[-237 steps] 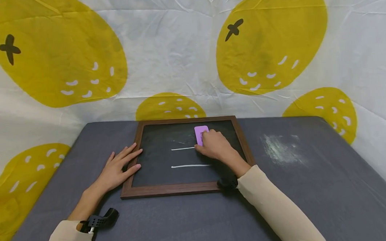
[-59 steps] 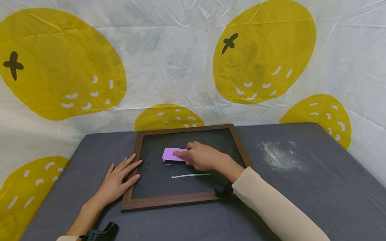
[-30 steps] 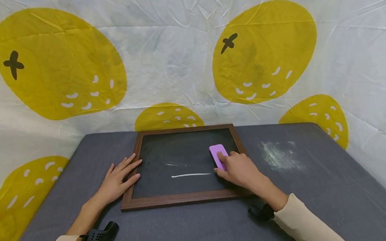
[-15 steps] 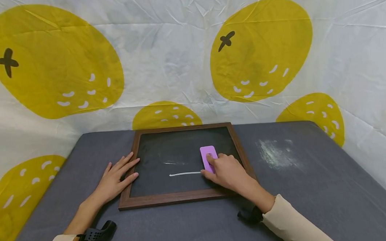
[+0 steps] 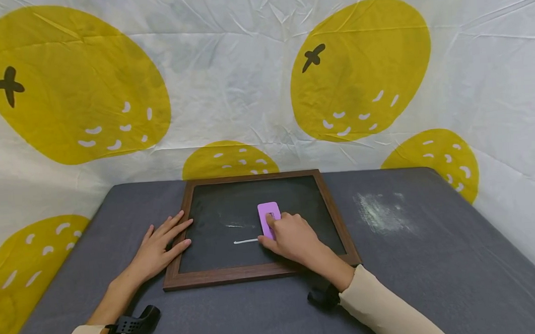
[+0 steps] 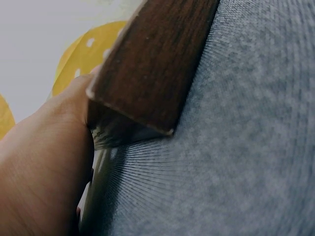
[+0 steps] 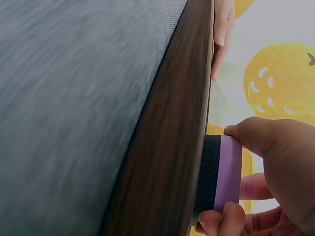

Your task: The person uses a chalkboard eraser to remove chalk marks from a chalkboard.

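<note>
A wood-framed chalkboard (image 5: 328, 210) lies flat on a grey table (image 5: 436, 259). My right hand (image 5: 289, 236) grips a purple eraser (image 5: 268, 217) and presses it on the board, over the right end of a white chalk line (image 5: 245, 241). A faint chalk smear (image 5: 234, 225) sits just above that line. The right wrist view shows the eraser (image 7: 229, 172) with its black pad against the board, thumb and fingers round it. My left hand (image 5: 160, 243) lies flat with straight fingers on the board's left frame edge (image 6: 147, 73).
A patch of white chalk dust (image 5: 381, 214) marks the table to the right of the board. A white cloth (image 5: 245, 87) with big yellow fruit prints hangs behind and around the table. Bare grey tabletop stretches in front and to the right.
My right hand has slid the eraser leftward along the lower chalk line, and the line is now much shorter. The upper line was wiped earlier. The left hand has stayed put.
</note>
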A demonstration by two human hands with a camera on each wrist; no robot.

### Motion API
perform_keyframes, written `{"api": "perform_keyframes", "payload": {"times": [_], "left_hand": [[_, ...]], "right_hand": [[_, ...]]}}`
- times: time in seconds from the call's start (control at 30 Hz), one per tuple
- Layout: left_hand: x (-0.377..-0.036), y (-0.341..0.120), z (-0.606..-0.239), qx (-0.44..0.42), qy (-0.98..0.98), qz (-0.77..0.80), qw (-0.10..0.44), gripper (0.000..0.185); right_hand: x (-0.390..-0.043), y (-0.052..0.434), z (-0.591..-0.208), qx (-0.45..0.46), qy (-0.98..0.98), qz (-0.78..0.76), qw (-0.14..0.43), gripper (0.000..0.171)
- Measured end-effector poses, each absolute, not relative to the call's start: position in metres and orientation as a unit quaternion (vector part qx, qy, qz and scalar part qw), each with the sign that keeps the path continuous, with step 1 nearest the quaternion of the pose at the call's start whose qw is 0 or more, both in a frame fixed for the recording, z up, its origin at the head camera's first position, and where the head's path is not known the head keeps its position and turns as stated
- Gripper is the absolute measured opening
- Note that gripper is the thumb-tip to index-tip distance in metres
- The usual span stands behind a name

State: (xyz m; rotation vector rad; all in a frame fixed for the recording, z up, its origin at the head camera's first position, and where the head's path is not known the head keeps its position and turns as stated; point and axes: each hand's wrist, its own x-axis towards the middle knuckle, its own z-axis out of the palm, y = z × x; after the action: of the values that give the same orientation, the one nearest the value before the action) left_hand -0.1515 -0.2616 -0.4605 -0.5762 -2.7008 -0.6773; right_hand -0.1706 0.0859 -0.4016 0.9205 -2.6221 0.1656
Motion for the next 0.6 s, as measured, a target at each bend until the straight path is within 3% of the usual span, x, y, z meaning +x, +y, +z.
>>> {"api": "perform_keyframes", "payload": {"times": [0.6], "left_hand": [[-0.152, -0.261, -0.459, -0.191, -0.945, -0.229, 0.132, 0.058]], "right_hand": [[-0.174, 0.042, -0.404, 0.367, -0.913, 0.054, 0.172, 0.049]]}}
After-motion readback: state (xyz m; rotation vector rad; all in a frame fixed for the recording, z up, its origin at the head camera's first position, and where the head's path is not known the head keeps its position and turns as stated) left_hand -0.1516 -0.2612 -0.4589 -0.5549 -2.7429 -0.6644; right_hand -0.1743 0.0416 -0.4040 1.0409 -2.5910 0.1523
